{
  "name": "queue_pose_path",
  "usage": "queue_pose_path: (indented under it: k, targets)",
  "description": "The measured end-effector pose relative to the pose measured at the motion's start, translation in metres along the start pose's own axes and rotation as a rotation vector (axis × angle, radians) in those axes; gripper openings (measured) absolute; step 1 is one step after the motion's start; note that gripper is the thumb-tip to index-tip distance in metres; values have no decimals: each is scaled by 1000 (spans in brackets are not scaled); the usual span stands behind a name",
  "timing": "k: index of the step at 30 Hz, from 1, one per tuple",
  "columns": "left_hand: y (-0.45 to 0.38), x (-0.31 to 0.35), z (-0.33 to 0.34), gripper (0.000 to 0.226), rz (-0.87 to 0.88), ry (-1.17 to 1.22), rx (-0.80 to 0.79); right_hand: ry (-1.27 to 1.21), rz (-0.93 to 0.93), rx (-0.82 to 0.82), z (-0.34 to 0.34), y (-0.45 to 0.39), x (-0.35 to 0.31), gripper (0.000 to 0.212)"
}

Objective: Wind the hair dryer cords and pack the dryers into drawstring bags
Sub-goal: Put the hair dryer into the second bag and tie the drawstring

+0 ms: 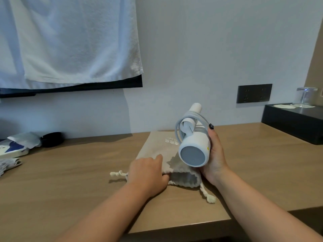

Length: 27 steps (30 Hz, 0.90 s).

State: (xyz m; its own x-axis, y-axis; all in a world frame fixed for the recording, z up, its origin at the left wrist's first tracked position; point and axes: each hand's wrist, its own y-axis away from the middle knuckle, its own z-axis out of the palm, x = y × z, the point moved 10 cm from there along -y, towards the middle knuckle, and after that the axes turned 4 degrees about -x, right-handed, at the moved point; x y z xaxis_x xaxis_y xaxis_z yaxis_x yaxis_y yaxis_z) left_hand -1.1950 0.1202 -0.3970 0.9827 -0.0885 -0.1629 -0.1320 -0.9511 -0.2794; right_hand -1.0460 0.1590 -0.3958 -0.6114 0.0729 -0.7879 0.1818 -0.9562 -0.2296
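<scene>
Beige cloth makes up the drawstring bag, which lies flat on the wooden counter at the middle of the frame, its gathered mouth turned toward the person and its knotted white drawstrings trailing out at either side. That orientation looks deliberate: with the opening nearest the body, a dryer can be slid straight in without turning the bag.

At the lower middle, the left hand rests on the near left edge of the bag, fingers curled over the rim of the mouth, seemingly to pin the cloth and lift the top layer so the opening gapes. Whether the fingers reach inside cannot be told.

Right of centre, the right hand grips the white hair dryer around its barrel and holds it in the air just above the far right side of the bag. The round grey end faces the camera and the folded handle points up and away. The pale cord is already looped around the handle and barrel, and the thumb seems to press on the loops, probably to keep them from springing loose.

Judging by this, winding is done for this dryer and bagging is the step in hand. The likely risk is a coil slipping off as the dryer enters the narrow mouth.
</scene>
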Motion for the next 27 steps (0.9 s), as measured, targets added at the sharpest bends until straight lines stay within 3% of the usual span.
queue_pose_path:
  k: [4,8,13,17,21,25,27]
  targets:
    - [10,-10,-9,60,135,180,24,51,0,42,-15,16,-10,39]
    - [20,-28,-3,34,227,421,-66,76,2,27,-28,33,-28,36]
    - [19,-16,-12,16,225,479,-88,267,114,-63,-17,59,-42,40]
    - [7,3,-24,37,169,637,-60,319,184,-116,0,83,-43,43]
    - [1,4,-30,35,58,845,-17,473,272,-171,9,104,-49,49]
    - [2,-8,-39,27,-80,1048,73,706,260,-280,-12,124,-50,92]
    - [3,-6,-41,23,-114,1157,69,688,294,-276,-4,140,-49,68]
